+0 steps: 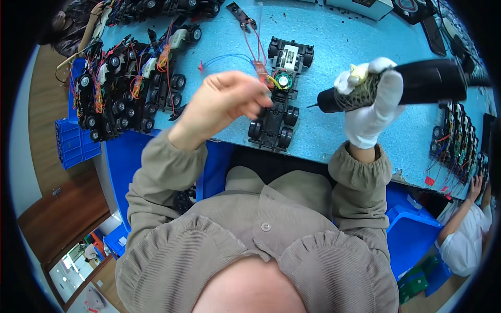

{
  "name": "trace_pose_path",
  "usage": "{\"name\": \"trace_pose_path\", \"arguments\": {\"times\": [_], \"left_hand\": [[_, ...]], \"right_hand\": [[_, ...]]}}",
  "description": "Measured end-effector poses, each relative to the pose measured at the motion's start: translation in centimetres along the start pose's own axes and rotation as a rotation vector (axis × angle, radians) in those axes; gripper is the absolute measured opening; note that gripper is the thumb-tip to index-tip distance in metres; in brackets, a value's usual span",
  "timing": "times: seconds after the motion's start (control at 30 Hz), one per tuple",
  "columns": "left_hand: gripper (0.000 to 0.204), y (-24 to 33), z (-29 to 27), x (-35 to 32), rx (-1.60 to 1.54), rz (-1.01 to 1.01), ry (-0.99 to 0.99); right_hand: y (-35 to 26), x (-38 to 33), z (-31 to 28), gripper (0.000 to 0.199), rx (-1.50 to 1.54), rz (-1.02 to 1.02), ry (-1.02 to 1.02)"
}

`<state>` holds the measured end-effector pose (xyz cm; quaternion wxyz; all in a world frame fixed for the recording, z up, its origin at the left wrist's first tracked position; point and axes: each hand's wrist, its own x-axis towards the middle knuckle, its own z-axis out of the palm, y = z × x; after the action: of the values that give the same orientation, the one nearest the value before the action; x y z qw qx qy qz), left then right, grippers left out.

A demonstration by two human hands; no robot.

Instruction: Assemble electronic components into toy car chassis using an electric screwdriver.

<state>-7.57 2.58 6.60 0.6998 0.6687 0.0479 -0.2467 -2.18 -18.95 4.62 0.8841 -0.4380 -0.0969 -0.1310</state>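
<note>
My olive top (pixel 250 208) sits nearest. My left hand (pixel 224 101), curled and blurred so I can't tell its hold, meets the car chassis (pixel 274 125); my gloved right hand (pixel 373 107) wraps round a black power screwdriver (pixel 433 81).

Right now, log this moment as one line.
Left hand: bare, at toy car, grip unclear | Right hand: gloved, holding black screwdriver, bit touching nothing | Left side: more toy cars
</note>
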Motion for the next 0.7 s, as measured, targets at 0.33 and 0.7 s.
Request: {"name": "trace_pose_path", "arguments": {"times": [0.33,0.7], "left_hand": [[0.023,-2.9,0.8,2.9,1.038,0.920,0.349],[0.027,-2.8,1.9,2.8,0.944,0.702,0.569]], "right_hand": [[3.0,-2.8,-0.9,0.034,0.187,0.017,0.066],[2.4,-2.7,-0.5,0.025,0.324,0.010,-0.069]]}}
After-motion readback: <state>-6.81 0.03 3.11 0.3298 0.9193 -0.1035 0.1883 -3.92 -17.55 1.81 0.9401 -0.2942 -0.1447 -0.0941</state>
